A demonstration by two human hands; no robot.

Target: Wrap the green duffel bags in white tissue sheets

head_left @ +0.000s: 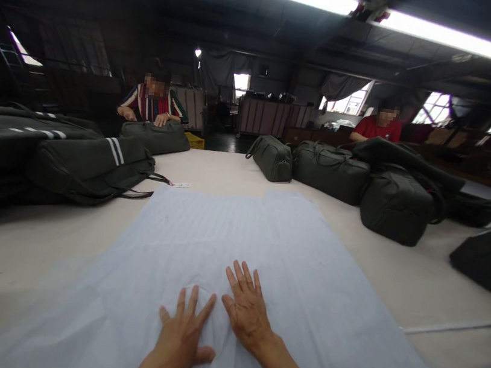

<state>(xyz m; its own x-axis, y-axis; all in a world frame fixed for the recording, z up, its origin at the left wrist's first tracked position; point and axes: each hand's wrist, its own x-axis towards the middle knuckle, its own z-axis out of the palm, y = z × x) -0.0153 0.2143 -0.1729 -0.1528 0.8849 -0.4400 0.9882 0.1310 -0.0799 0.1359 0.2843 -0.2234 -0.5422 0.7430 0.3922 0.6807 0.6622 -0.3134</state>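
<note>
A large sheet of thin white material [303, 259], paper or plastic, lies spread over the pale table in front of me. My left hand [183, 330] rests on it palm down, fingers spread, with small wrinkles in the sheet around the fingertips. Just to the right, my right hand [248, 309] also touches the sheet, its fingers stretched out and pointing away from me. Neither hand grips anything. A narrow gap of sheet shows between the two thumbs.
Dark green bags [88, 165] with white stripes lie at the left. More dark green duffel bags [332, 170] stand along the right on the table [215, 167]. A person in a striped top [154, 104] handles a bag across the table; another in red [379, 128] is behind the bags.
</note>
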